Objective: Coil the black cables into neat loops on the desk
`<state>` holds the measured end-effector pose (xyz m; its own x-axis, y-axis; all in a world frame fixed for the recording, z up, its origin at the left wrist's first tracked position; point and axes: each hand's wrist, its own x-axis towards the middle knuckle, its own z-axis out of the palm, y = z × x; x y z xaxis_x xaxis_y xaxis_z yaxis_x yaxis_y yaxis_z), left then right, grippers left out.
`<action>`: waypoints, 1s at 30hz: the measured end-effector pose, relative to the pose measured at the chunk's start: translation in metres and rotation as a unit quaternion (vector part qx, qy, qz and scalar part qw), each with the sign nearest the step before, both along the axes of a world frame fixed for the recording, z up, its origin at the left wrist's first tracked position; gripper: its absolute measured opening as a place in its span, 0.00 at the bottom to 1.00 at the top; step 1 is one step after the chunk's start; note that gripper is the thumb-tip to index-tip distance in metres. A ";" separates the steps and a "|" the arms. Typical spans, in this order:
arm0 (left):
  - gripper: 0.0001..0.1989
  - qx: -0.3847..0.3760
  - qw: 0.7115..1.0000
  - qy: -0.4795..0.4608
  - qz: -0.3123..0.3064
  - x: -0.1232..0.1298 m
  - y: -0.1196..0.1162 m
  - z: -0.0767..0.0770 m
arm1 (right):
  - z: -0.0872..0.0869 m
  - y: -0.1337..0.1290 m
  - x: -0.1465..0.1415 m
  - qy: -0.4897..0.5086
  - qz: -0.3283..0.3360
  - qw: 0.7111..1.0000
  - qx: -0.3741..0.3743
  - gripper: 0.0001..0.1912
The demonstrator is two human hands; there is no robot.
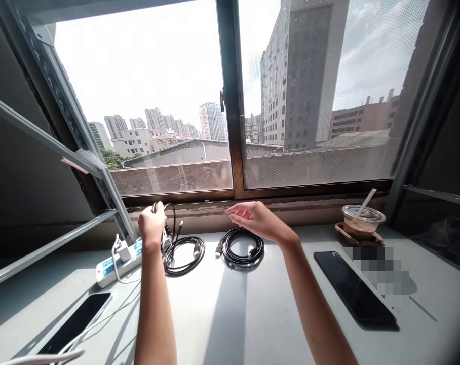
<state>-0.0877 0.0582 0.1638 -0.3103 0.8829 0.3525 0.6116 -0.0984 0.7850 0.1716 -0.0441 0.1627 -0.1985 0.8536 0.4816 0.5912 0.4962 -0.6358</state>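
In the head view, I am watching the left hand closing its fingers around part of a black cable. Its coil is lying on the worktop near the far edge, left of the middle, with a loop and a plug end standing up beside the hand. The right hand is hanging loosely open over a second coil, fingers a little bent, apparently holding nothing; I cannot tell whether it is touching that coil.

I am judging the step in hand to be handling the left cable; the next move is calling for a steady grip, keeping its loops clear of the power strip.

Both cables are looking thin, glossy and black, wound in round loops, their plug ends showing.
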 end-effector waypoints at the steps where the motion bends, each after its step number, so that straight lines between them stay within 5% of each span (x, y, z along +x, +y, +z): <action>1: 0.13 0.029 0.999 -0.030 -0.007 0.009 -0.008 0.007 | 0.000 -0.003 -0.006 -0.006 0.024 1.000 -0.010 0.15; 4: 0.07 0.138 0.948 -0.227 -0.175 0.043 -0.034 0.024 | 0.000 -0.009 -0.021 -0.029 0.056 0.998 -0.015 0.22; 7: 0.14 0.151 0.908 -0.267 -0.286 0.069 -0.055 0.031 | 0.000 -0.013 -0.034 -0.048 0.089 0.995 -0.015 0.32; 13: 0.32 0.106 0.894 -0.286 -0.327 0.079 -0.071 0.030 | 0.008 -0.024 -0.051 0.003 0.141 0.990 0.016 0.22; 22: 0.27 0.146 0.871 -0.228 -0.411 0.087 -0.094 0.038 | 0.010 -0.026 -0.049 0.049 0.186 0.981 0.002 0.17; 30: 0.25 0.199 0.876 -0.238 -0.370 0.086 -0.107 0.042 | 0.015 -0.035 -0.055 0.101 0.223 0.969 0.023 0.14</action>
<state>-0.0013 -0.0487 0.2059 0.0987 0.7405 0.6648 -0.1227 -0.6539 0.7466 0.1165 -0.0792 0.1776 -0.4411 0.6810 0.5846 0.1772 0.7046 -0.6871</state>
